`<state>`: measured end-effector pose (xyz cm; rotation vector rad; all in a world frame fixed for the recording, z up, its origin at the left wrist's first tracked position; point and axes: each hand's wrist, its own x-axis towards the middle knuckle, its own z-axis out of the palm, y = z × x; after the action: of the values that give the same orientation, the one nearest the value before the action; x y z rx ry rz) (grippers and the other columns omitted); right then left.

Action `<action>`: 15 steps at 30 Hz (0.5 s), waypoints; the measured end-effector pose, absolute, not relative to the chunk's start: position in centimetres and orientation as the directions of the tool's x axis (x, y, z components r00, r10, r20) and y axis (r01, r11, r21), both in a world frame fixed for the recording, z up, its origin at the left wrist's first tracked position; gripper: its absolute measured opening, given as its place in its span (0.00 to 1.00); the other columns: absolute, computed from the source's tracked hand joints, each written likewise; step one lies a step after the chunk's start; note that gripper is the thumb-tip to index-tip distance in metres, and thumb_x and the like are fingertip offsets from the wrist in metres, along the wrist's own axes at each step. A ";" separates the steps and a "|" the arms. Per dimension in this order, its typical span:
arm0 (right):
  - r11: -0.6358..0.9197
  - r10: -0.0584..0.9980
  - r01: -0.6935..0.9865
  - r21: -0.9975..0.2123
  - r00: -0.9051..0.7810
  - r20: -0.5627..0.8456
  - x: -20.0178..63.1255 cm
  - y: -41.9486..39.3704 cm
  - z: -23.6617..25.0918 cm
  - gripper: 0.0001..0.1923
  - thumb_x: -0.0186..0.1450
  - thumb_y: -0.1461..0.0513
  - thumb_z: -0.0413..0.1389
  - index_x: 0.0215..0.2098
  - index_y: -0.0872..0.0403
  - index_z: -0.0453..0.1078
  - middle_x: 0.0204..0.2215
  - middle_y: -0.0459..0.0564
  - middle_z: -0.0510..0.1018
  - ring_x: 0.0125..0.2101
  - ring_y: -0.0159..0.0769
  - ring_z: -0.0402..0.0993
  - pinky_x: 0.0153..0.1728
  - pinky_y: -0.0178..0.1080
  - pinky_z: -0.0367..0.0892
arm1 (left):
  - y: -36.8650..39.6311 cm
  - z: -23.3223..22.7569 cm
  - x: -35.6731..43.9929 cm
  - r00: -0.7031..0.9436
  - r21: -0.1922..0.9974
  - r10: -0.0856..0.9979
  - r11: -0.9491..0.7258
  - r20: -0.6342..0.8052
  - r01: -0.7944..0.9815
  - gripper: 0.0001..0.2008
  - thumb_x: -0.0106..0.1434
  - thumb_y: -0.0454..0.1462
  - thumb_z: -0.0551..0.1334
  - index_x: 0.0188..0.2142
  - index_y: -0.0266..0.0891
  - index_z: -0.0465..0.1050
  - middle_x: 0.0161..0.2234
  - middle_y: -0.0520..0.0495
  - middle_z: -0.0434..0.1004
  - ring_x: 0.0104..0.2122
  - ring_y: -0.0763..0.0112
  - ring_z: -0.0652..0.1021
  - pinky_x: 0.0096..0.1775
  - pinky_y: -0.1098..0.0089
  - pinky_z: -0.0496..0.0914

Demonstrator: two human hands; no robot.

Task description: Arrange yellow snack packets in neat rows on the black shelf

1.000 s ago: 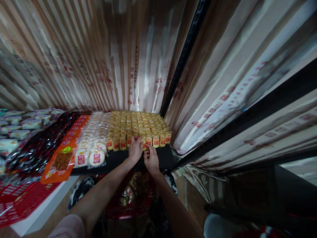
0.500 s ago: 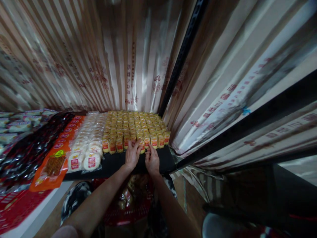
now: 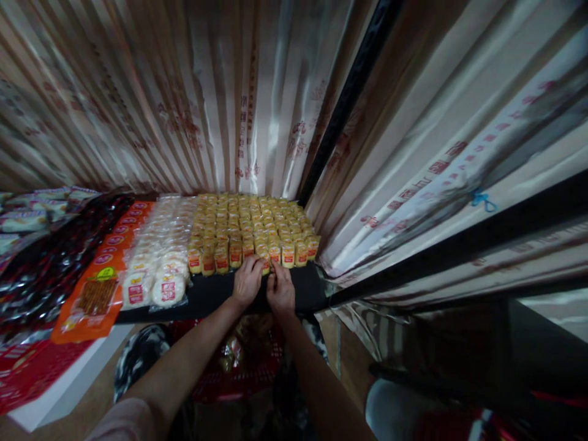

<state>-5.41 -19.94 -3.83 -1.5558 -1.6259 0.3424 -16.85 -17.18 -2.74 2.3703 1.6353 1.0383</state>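
Rows of small yellow snack packs (image 3: 248,223) in clear wrappers, with red labels on the front ones, stand close together on a black shelf (image 3: 209,295). My left hand (image 3: 248,280) is at the front row, its fingers pinched at the left side of one yellow snack pack (image 3: 265,263). From the other side, my right hand (image 3: 280,289) has its fingers curled and its fingertips against that same pack. Both hands partly cover the pack's lower part.
Left of the yellow packs lie white round wrapped crackers (image 3: 168,288), an orange snack bag (image 3: 87,309) and dark shiny packets (image 3: 55,263). A red basket (image 3: 229,389) with wrapped items sits below my arms. Striped curtains (image 3: 220,110) and a black post (image 3: 342,98) stand behind.
The view has shifted slightly. Both hands stay at the same front-row pack; the right hand's fingers are more curled now.
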 end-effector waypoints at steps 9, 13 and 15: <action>0.324 0.854 0.617 -0.717 0.136 0.503 -5.7 -21.2 -2.1 0.16 0.64 0.62 0.43 0.43 0.58 0.69 0.37 0.56 0.76 0.39 0.37 0.71 0.43 0.40 0.67 | -20.7 -1.8 -18.3 0.359 0.334 0.809 -0.537 0.466 0.775 0.16 0.65 0.32 0.50 0.49 0.44 0.68 0.46 0.46 0.70 0.45 0.70 0.72 0.42 0.72 0.71; 0.258 0.929 0.482 -0.837 0.115 0.352 -7.7 -25.9 -2.3 0.14 0.64 0.60 0.44 0.41 0.55 0.69 0.35 0.52 0.77 0.36 0.34 0.73 0.40 0.36 0.67 | -25.5 -2.7 -20.2 0.344 0.435 0.832 -0.529 0.435 0.729 0.16 0.65 0.32 0.48 0.48 0.39 0.68 0.44 0.43 0.70 0.45 0.69 0.73 0.43 0.72 0.70; 0.087 0.959 0.406 -0.910 0.213 0.187 -9.2 -28.5 -3.8 0.14 0.65 0.58 0.44 0.38 0.54 0.69 0.35 0.50 0.77 0.36 0.34 0.73 0.40 0.36 0.66 | -28.0 -3.7 -21.1 0.330 0.497 0.885 -0.458 0.327 0.737 0.14 0.64 0.32 0.50 0.46 0.38 0.69 0.43 0.42 0.71 0.44 0.69 0.73 0.44 0.71 0.70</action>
<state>-9.21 -28.55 -3.78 -1.4912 -1.3597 0.6990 -21.12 -28.00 -3.67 2.3385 1.4634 0.8268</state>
